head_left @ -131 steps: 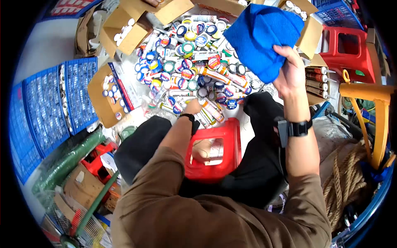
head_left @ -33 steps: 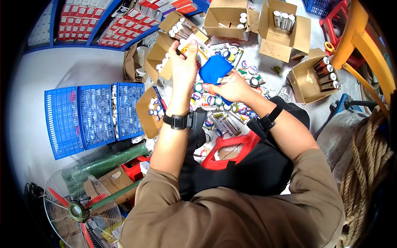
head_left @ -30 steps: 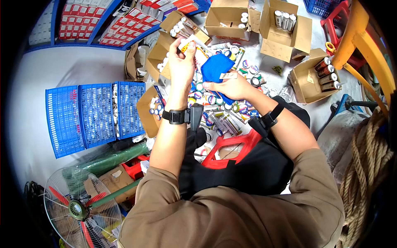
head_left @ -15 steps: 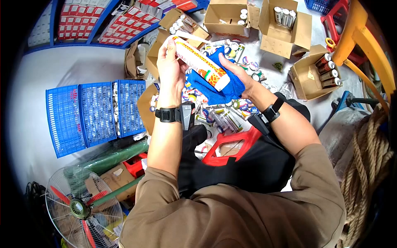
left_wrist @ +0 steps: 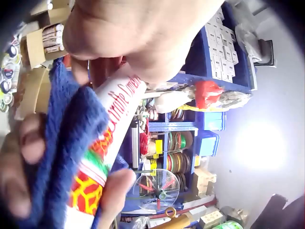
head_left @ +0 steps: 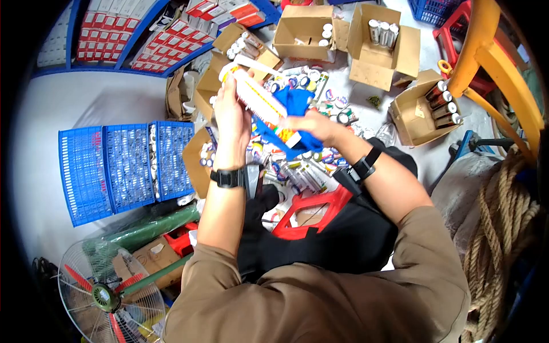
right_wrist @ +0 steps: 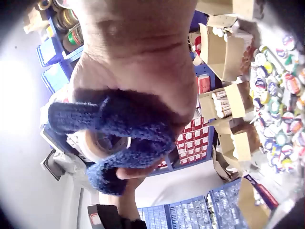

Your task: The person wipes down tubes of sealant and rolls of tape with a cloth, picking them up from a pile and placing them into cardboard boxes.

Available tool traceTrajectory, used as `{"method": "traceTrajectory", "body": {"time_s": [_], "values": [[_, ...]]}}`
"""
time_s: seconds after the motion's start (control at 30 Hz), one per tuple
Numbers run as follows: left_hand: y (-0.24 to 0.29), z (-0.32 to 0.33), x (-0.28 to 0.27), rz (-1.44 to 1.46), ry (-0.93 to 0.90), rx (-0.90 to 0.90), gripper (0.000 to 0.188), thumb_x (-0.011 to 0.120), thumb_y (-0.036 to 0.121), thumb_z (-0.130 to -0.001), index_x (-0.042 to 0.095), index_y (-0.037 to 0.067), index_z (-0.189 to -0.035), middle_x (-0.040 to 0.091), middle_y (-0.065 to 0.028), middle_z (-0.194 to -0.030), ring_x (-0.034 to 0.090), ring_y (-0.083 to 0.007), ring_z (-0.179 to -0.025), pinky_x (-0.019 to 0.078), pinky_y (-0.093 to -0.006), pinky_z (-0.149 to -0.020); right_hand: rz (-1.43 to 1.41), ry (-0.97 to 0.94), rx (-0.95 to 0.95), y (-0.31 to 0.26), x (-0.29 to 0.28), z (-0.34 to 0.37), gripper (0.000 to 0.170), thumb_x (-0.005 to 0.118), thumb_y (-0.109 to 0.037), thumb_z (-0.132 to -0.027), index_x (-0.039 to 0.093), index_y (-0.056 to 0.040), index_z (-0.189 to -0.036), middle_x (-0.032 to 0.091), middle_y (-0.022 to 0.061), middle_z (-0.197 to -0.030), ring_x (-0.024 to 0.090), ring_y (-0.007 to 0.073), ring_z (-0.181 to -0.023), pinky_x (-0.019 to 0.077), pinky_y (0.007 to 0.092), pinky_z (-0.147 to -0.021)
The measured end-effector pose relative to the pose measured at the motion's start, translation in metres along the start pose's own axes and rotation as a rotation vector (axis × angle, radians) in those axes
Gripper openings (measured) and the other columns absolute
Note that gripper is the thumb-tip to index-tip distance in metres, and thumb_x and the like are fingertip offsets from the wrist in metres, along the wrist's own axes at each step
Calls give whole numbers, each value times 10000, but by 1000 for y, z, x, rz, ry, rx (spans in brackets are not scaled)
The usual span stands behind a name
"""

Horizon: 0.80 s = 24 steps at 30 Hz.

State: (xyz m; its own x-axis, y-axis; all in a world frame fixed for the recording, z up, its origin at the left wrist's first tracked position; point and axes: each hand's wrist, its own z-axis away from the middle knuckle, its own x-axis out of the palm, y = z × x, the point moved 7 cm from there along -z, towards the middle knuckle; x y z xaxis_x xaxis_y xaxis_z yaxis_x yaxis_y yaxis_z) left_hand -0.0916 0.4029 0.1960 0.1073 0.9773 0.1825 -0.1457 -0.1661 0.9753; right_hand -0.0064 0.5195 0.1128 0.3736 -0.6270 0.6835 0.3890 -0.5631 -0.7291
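My left hand [head_left: 231, 117] grips the upper end of a white sealant cartridge [head_left: 258, 96] with an orange-and-yellow giraffe pattern. Its white nozzle sticks out past that hand. My right hand [head_left: 315, 127] holds a blue cloth [head_left: 298, 103] around the lower end, thumb across the tube. In the left wrist view red lettering shows on the cartridge [left_wrist: 125, 95], and a fold of the cloth [left_wrist: 71, 138] lies along its side. The right wrist view shows the cloth [right_wrist: 133, 126] bunched under the palm, with the tube's round hollow end [right_wrist: 95, 143] peeking out between folds.
Below the hands spreads a heap of tape rolls and tubes [head_left: 309, 174]. Cardboard boxes [head_left: 303, 48] holding cartridges stand behind it, another box [head_left: 420, 117] to the right. Blue crates [head_left: 128, 166] and a fan [head_left: 108, 294] are at left, a red stool [head_left: 311, 211] between the knees.
The blue cloth, earlier raised in the right hand alone, now wraps the cartridge's lower end. The left hand has brought the cartridge up, and the right thumb has moved across onto it.
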Motion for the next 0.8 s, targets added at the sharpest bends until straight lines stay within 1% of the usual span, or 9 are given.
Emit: {"method": "traceTrajectory", "body": {"time_s": [0.2,0.3,0.37,0.43,0.53,0.57,0.63,0.7,0.8], "values": [[-58,54,-8,104,-2,-201,729,392,637,-972,447,44,-1393,604,-139,-1287,612,-262,-1139,488,-416,-1000,193,3,35,17,6,-15,375,697,-332,-920,692,-14,-1118,703,44,-997,639,118,-884,518,284,-798],[-95,70,-25,337,0,-337,734,446,629,-956,446,43,-1398,590,-149,-1311,606,-288,-1163,474,-436,-1026,253,-41,-47,14,17,-22,385,700,-300,-922,674,-3,-1164,705,61,-1025,643,141,-919,517,305,-857],[-105,71,-44,372,-11,-312,691,476,578,-970,445,40,-1402,594,-153,-1307,606,-299,-1164,465,-448,-1039,402,-145,-33,21,23,-29,501,751,-297,-870,601,-7,-1250,688,66,-1085,638,157,-964,509,305,-896],[-100,68,-61,319,47,-260,408,594,312,-988,529,-1,-1240,643,-114,-1138,658,-205,-1001,540,-350,-886,522,-102,59,37,24,-35,587,772,-308,-842,550,-9,-1296,666,80,-1136,620,169,-1016,497,320,-927],[-97,65,-77,286,147,-271,284,602,235,-983,585,16,-1163,653,-78,-1071,648,-155,-932,528,-305,-818,579,-68,215,45,32,-44,662,776,-353,-832,519,-21,-1344,631,120,-1231,583,200,-1099,470,349,-966],[-98,64,-82,249,162,-256,290,600,233,-986,577,19,-1180,647,-66,-1067,634,-140,-951,512,-294,-840,648,-64,313,48,31,-48,669,779,-370,-828,524,-22,-1339,636,122,-1226,589,201,-1091,473,348,-962],[-106,59,-95,226,146,-251,283,599,224,-988,579,23,-1185,640,-51,-1046,613,-121,-959,490,-283,-865,836,-43,130,47,28,-61,509,752,-413,-846,634,-18,-1145,700,101,-961,643,192,-818,522,334,-753],[-109,50,-111,198,123,-247,310,624,197,-974,548,23,-1219,624,-38,-1057,595,-117,-968,475,-282,-883,1121,-151,128,48,21,-72,515,767,-397,-822,627,-10,-1131,691,130,-923,643,246,-799,523,345,-773],[-98,34,-132,81,49,-144,495,687,149,-921,417,2,-1308,595,-73,-1137,591,-145,-1001,472,-296,-913,1316,-66,148,44,-22,-80,611,734,-401,-841,519,-4,-1252,637,215,-1116,649,309,-961,518,351,-829]]}}
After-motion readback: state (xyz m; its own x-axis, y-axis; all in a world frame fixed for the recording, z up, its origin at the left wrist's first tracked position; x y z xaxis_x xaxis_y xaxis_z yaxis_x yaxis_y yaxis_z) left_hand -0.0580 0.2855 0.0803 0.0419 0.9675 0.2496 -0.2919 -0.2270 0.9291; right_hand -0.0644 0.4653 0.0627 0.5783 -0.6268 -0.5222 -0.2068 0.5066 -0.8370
